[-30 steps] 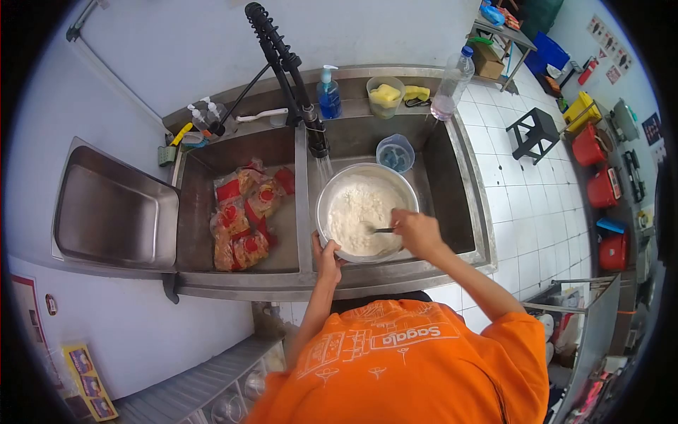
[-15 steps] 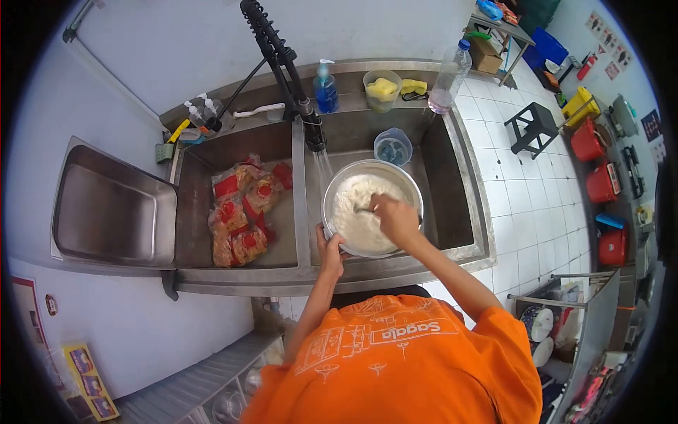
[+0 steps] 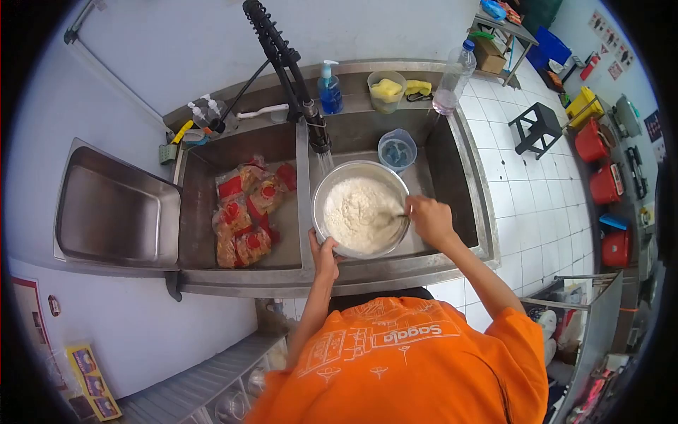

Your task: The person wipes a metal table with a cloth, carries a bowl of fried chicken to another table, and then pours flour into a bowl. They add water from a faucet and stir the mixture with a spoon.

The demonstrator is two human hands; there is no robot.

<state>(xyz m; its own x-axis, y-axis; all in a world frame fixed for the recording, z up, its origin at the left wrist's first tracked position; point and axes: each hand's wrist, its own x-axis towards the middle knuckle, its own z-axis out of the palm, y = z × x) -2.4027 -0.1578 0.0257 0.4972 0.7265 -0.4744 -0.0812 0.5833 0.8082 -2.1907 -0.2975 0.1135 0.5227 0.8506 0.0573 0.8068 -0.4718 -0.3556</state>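
Note:
A round metal bowl [image 3: 317, 208] with a pale flour-like mixture [image 3: 357, 212] in it is at the right sink basin, over its front part. My left hand [image 3: 325, 256] grips the bowl's rim at the lower left, thumb on the near side. At the right rim, my right hand [image 3: 431, 219] is closed around the handle of a thin metal utensil [image 3: 401, 215]. Its blurred far end lies in the mixture, so its kind is hidden. Behind the bowl, water runs from the black spring faucet [image 3: 319, 134]. A plastic tub [image 3: 397, 150] with bluish contents stands just beyond the bowl.
Several plastic packs with red labels [image 3: 247, 212] lie in the left basin. Along the back ledge stand a blue soap pump bottle [image 3: 330, 92], a tub with yellow sponges [image 3: 385, 92] and a clear bottle [image 3: 452, 81]. A black stool [image 3: 540, 127] is on the tiled floor.
My right hand has moved right with the utensil, from the bowl's middle to its right rim. The bowl has shifted slightly left in view, with my left hand still on it.

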